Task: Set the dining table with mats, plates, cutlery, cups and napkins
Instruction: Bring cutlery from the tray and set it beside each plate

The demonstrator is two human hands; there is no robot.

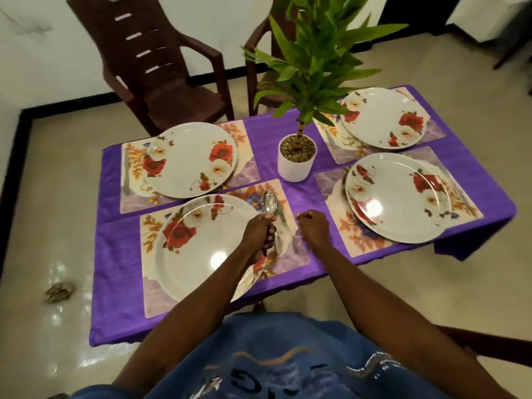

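steel spoons (270, 203), thin, stiff, light and likely slippery, are held bunched by their handles in the left hand (258, 231), fingers curled round them, over the near-left mat (290, 249) beside its plate (207, 249); the handles are judged the best hold. the right hand (313, 226) is curled, seemingly empty.

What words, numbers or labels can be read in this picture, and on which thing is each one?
Nothing can be read with certainty.
Blue shirt: large dark print and small white lettering, seen upside down and too blurred to quote.
Plates, mats and white plant pot: only flower patterns, no text.
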